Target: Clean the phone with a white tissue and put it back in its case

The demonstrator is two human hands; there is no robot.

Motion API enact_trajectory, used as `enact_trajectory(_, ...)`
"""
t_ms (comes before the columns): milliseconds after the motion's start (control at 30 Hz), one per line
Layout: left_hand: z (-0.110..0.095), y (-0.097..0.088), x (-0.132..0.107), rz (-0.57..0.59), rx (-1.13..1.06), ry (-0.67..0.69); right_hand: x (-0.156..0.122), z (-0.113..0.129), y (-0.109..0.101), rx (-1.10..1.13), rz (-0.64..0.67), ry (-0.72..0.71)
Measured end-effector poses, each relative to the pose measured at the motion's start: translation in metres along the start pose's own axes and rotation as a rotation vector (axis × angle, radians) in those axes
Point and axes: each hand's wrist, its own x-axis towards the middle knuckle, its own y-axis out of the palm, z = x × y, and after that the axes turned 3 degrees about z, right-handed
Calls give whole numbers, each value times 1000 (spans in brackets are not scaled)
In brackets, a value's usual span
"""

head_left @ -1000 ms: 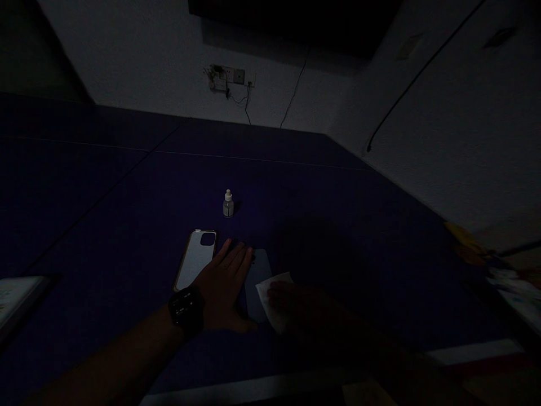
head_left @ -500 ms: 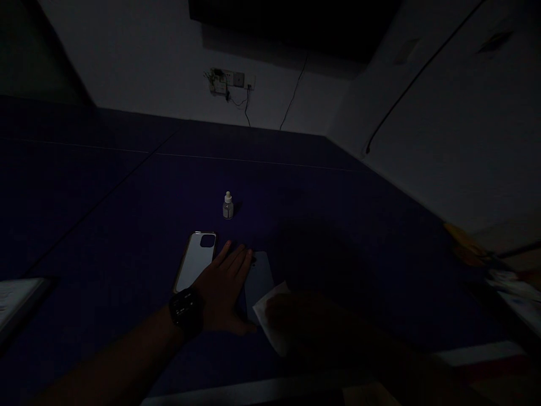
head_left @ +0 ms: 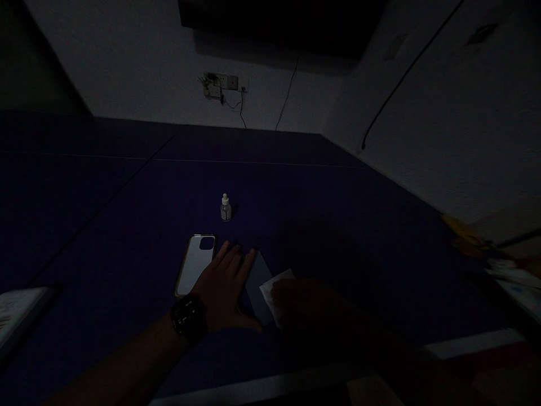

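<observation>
A blue-grey phone (head_left: 258, 287) lies on the dark purple tabletop, partly covered. My left hand (head_left: 222, 285), wearing a black watch (head_left: 186, 317), spans its left side, with the index finger at the far end and the thumb at the near end. Pinched in my right hand (head_left: 300, 301) is a white wipe (head_left: 273, 288), pressed against the phone's right part; deep shadow hides most of those fingers. Left of the phone lies a phone case (head_left: 195, 262) with a dark camera cutout, partly behind my left hand. A small dropper bottle (head_left: 225, 210) with a white top stands upright beyond them.
A pale stack that looks like paper (head_left: 19, 310) sits at the left edge. Yellow and white items (head_left: 465, 234) lie at the far right. Sockets with cables (head_left: 228, 83) and a dark screen (head_left: 279, 28) are on the wall behind the table.
My right hand and the wipe have moved slightly up and right over the phone, uncovering more of its near end. The phone looks slightly turned; my left hand stays at its side.
</observation>
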Motion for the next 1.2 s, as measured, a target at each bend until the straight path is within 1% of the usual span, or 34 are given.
enact_trajectory(67, -1, -4, 0, -13, 41, -23, -1, -8, -2, -15, -6, 51)
enact_trajectory(133, 2, -9, -1, -1, 67, -37, -4, -18, -6, -13, 6, 86)
enact_trajectory(233, 10, -14, -1, 66, 57, -35, -10, -33, -12, 22, 9, 112)
enact_trajectory(333, 18, -20, 1, 118, 26, -30, -17, -46, -13, 34, -25, 138)
enact_trajectory(400, 20, -24, 2, 129, 23, -47, -20, -51, -14, 25, -94, 146)
enact_trajectory(467, 18, -27, 0, 127, 40, -86, -21, -51, -15, 23, -221, 186)
enact_trajectory(533, 14, -27, -3, 108, 63, -125, -20, -48, -17, 33, -372, 265)
enact_trajectory(567, 13, -26, -4, 93, 68, -133, -19, -46, -18, 36, -426, 295)
enact_trajectory(633, 13, -22, -9, 57, 53, -109, -15, -41, -16, 28, -462, 287)
enact_trajectory(700, 15, -17, -13, 23, 6, -60, -12, -35, -12, 2, -406, 186)
enact_trajectory(767, 18, -13, -17, 7, -51, -45, -9, -30, -9, -7, -296, 80)
enact_trajectory(800, 19, -12, -18, 8, -78, -49, -8, -28, -8, -5, -237, 55)
enact_trajectory(867, 19, -11, -20, 11, -117, -63, -5, -25, -8, 6, -128, 64)
enact_trajectory(967, 17, -12, -20, -1, -131, -84, 2, -26, -11, 11, -40, 136)
enact_trajectory(1100, 14, -13, -20, -1, -111, -112, 3, -28, -7, 19, 4, 142)
enact_trajectory(1200, 14, -14, -20, 0, -117, -111, -10, -18, -2, 26, 8, 97)
